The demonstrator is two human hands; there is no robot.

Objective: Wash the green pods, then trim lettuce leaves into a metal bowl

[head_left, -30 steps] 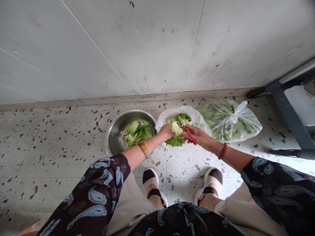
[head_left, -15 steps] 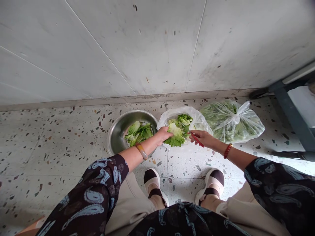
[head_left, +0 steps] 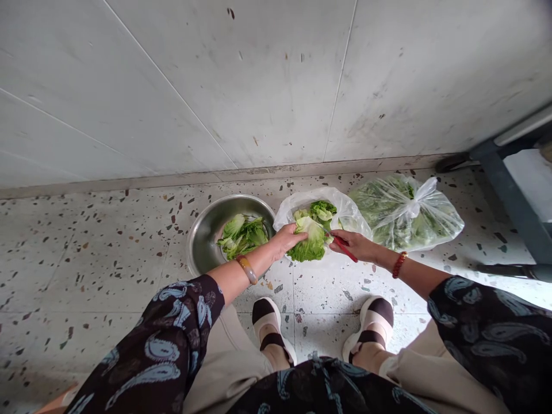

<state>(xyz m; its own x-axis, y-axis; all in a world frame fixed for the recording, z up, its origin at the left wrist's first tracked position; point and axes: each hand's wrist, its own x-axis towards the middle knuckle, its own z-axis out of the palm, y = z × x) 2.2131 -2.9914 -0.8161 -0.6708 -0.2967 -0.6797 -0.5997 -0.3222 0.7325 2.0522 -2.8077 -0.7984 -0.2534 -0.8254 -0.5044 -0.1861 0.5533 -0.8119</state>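
My left hand (head_left: 288,239) is closed on a pale green lettuce leaf (head_left: 309,240), pinching its left edge between thumb and fingers. My right hand (head_left: 350,244) grips a small red-handled knife (head_left: 346,251). Its thin tip points at the leaf's right side, mostly hidden by the fingers. Both hands are over the near rim of an opened clear plastic bag (head_left: 351,214), where more lettuce (head_left: 323,210) shows. Left of the bag stands a steel basin (head_left: 202,227) with cut lettuce leaves (head_left: 246,236) lying in it, partly behind my left wrist.
A knotted clear bag full of greens (head_left: 397,215) lies on the floor at the right. Beyond it is a dark grey metal frame (head_left: 513,201). A pale wall (head_left: 276,86) rises behind the basin and bags. My shoes (head_left: 267,322) stand on the speckled floor (head_left: 107,259).
The leaf in my left hand has turned and shifted slightly to the right. My right hand has brought the knife closer to it, and the red handle has tilted. The basin and bags stay in place.
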